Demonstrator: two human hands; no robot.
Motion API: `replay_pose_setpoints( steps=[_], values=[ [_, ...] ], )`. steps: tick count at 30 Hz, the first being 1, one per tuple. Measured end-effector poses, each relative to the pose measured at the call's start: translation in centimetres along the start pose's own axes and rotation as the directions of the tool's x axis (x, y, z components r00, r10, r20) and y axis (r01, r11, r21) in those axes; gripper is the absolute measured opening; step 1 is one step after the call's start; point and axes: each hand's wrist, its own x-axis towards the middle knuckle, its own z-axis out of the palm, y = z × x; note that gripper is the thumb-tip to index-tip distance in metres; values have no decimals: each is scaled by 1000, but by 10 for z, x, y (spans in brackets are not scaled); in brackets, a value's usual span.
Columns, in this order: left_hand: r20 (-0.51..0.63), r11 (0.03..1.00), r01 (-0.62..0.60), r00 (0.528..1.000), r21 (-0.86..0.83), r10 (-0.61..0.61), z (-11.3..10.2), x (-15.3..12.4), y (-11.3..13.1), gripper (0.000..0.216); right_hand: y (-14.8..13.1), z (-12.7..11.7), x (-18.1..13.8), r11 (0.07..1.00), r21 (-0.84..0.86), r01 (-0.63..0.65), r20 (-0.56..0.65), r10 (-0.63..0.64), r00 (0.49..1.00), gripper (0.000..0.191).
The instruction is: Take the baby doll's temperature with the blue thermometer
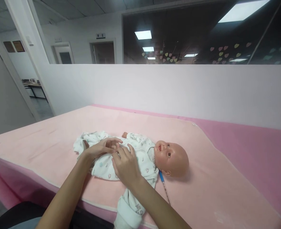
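Note:
A baby doll lies on its back on the pink padded mat, its head to the right. It wears a white baby outfit with small printed figures. My left hand and my right hand meet over the front of the outfit, at the doll's belly. Both hands have bent fingers that pinch at the cloth. The exact spot between the fingertips is partly hidden. One sleeve of the outfit reaches toward me below my right forearm. A small doll hand shows at the far side.
The pink mat covers a table with a darker pink cloth under it. By the doll's neck lies a thin strip with a blue end. A white low wall with glass above it stands behind the table.

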Motion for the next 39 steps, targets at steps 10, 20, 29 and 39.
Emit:
replay_pose_setpoints(
  steps=[10,20,29,39],
  values=[
    [10,1000,-11,1000,27,11,5,2,5,46,2,2,-1,1000,-2,10,-16,-10,1000,19],
    [11,996,-79,997,-35,79,6,-1,2,51,4,3,-3,982,147,-119,-35,125,991,14],
    [44,995,-88,995,-42,90,1,1,-1,52,3,3,-6,966,223,-129,-105,156,982,11],
    [-43,950,120,993,287,-113,11,20,18,40,1,-67,-27,948,243,-203,-181,250,951,14]
  ],
)
